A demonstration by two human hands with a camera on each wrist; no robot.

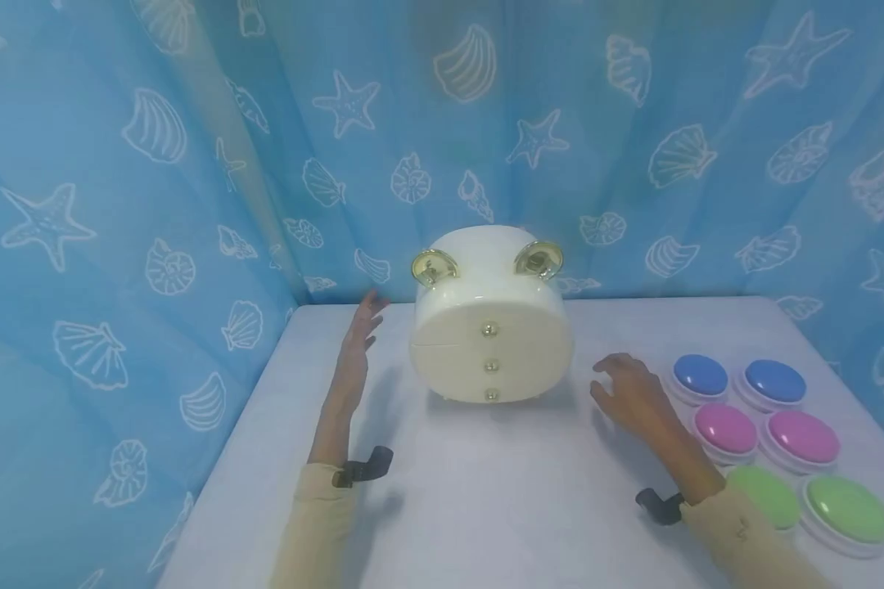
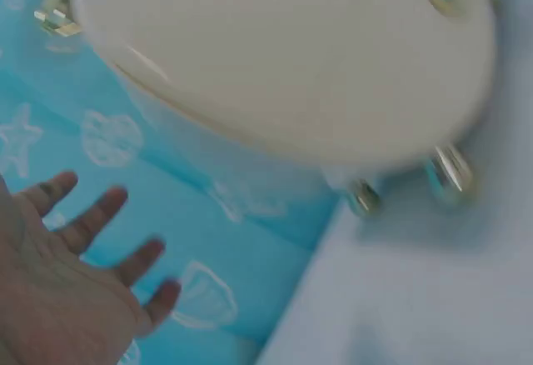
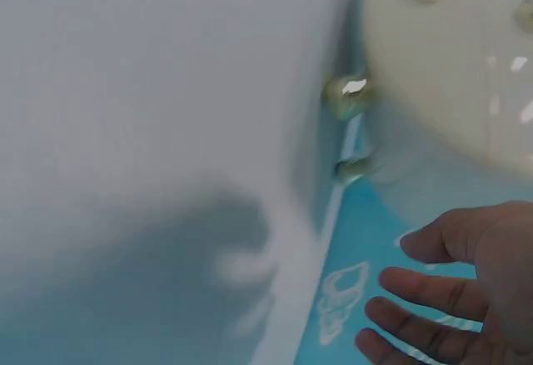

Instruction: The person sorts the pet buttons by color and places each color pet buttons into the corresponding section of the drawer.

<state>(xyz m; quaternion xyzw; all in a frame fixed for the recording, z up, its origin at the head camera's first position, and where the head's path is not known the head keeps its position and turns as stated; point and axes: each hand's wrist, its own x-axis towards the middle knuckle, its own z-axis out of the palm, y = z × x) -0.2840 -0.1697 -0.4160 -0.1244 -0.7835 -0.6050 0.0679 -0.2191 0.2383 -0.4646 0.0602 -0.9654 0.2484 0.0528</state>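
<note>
A cream, rounded box (image 1: 490,352) with gold knobs down its front, gold ear-like pieces on top and small gold feet stands on the white table. To its left, my left hand (image 1: 353,352) is raised with fingers extended, apart from the box. The left wrist view shows that palm (image 2: 58,290) with spread fingers and nothing in them. On the other side, my right hand (image 1: 631,394) hovers with fingers slightly bent, holding nothing. In the right wrist view its fingers (image 3: 425,327) are spread near the box's side, with a gap between.
On the right of the table (image 1: 486,507) lie round, lidded containers: two blue (image 1: 700,375), two pink (image 1: 803,436) and two green (image 1: 850,509). The right forearm partly covers one green one. A blue curtain (image 1: 442,123) with shell prints hangs behind and at both sides.
</note>
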